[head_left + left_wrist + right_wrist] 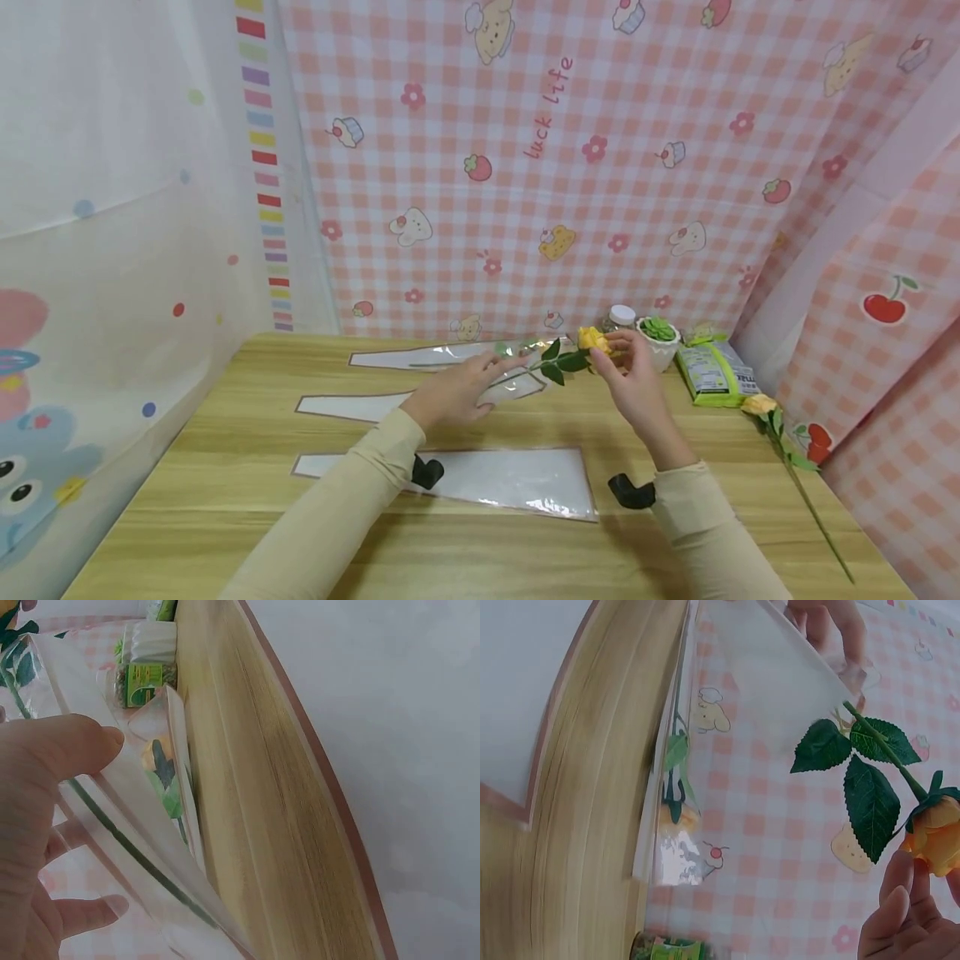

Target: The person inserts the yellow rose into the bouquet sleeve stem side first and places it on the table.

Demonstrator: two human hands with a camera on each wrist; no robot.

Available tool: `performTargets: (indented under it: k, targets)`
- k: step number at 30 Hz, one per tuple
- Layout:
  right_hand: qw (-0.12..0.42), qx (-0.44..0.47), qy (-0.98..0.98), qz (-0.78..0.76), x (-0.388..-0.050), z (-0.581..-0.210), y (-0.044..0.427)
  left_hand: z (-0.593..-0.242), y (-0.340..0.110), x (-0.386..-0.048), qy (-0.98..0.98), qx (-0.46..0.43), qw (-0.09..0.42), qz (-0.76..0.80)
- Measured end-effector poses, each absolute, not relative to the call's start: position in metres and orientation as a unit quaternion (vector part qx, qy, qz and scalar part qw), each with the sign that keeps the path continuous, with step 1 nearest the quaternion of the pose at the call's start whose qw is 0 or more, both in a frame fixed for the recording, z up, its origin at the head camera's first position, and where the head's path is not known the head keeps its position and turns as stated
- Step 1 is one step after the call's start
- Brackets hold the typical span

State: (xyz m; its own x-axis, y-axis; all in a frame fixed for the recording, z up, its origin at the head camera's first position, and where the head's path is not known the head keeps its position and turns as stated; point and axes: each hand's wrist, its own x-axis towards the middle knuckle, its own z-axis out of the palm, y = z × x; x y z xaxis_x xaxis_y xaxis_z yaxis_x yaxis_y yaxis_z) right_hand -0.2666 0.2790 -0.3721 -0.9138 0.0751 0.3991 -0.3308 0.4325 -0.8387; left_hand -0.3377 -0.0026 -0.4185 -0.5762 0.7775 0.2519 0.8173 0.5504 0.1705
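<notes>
- Left hand [457,390] pinches the sleeve [352,406]; right hand [636,379] grasps the rose [594,339] by its bloom [937,836].
- Rose over bench [450,554]: stem [116,831] inside sleeve, leaves [871,810] outside.
- Leaves might snag, fold if pushed inward.
- Tight pinch could crease film, block stem.

Right fingers [889,913] touch yellow rose [936,836]; another rose [685,818] in clear sleeve [676,862]; cut-off container [673,949], probably jar.

Wood-grain table [217,467], pink gingham cloth [540,200] behind, white dotted sheet [142,208] at left, cherry-print drape [862,358] at right
</notes>
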Motion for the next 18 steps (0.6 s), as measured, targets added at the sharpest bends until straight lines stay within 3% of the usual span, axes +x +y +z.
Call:
performTargets:
  k: [18]
  targets:
    - [0.197, 0.073, -0.838, 0.503, -0.274, -0.392, 0.257, -0.413, 0.002, -0.334, -0.867, -0.468, 0.084, -0.149]
